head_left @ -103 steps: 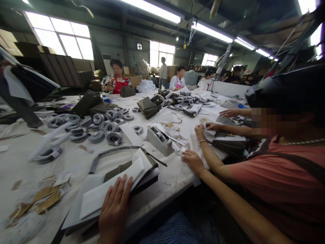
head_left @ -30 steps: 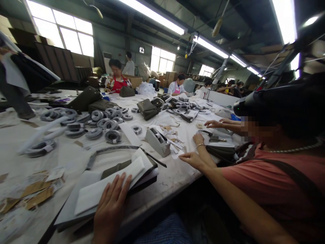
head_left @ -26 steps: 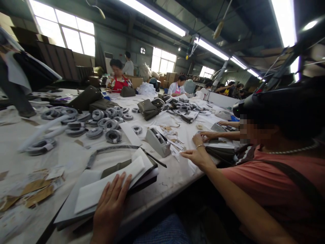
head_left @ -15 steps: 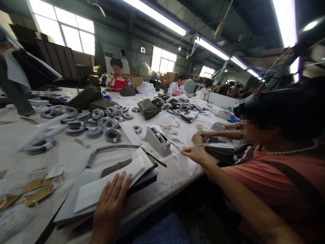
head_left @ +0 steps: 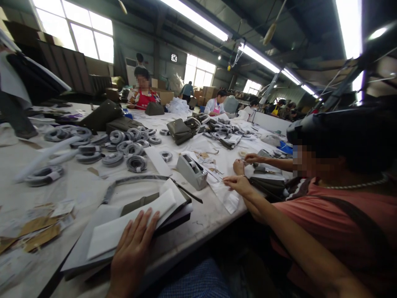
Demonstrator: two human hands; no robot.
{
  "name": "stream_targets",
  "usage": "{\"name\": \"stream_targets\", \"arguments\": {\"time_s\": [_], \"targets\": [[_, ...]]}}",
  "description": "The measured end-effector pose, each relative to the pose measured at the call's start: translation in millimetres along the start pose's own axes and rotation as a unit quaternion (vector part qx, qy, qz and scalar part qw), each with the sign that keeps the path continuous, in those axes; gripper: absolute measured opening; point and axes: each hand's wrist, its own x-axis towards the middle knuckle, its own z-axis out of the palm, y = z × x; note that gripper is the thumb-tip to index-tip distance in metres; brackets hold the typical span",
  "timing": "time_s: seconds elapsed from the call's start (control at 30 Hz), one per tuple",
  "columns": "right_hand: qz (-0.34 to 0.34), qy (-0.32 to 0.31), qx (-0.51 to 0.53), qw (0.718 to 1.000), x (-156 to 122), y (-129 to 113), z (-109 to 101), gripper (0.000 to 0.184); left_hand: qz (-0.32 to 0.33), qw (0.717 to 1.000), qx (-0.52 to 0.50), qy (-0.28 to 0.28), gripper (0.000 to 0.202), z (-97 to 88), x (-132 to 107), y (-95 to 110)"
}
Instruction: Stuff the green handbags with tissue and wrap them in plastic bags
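My left hand (head_left: 135, 246) lies flat, fingers spread a little, on a folded white padding sheet (head_left: 124, 225). The sheet rests on a dark olive bag (head_left: 141, 203) lying on the table, with more white sheeting around it. A grey wrapped strap (head_left: 136, 179) arches behind the bag. My right hand (head_left: 238, 184) reaches far out to the right, fingers stretched, over a thin white sheet (head_left: 221, 194) by the table edge. Its fingertips are small, and whether they touch the sheet is unclear. Left of it stands a grey tape dispenser (head_left: 190, 171).
A co-worker in an orange shirt (head_left: 335, 207) sits close on my right, a hand (head_left: 238, 166) beside mine. Coiled wrapped straps (head_left: 135, 149), olive bags (head_left: 180, 131) and brown tags (head_left: 40, 236) lie about the table. More people sit along its far side.
The view has shifted slightly. My left hand stays on the padding sheet. My right hand's fingertips are drawn slightly back to the right, over the thin white sheet.
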Motion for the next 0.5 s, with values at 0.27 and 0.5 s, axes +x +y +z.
{"name": "stream_targets", "arguments": {"time_s": [0.27, 0.5], "targets": [[0.089, -0.017, 0.151, 0.984, -49, 4, 19, 0.052, -0.006, 1.000, 0.000, -0.007, 0.057, 0.8, -2, 0], [0.201, -0.028, 0.309, 0.929, -118, 19, 71, 0.061, -0.010, 1.000, -0.012, -0.002, 0.055, -1.9, 2, 0]]}}
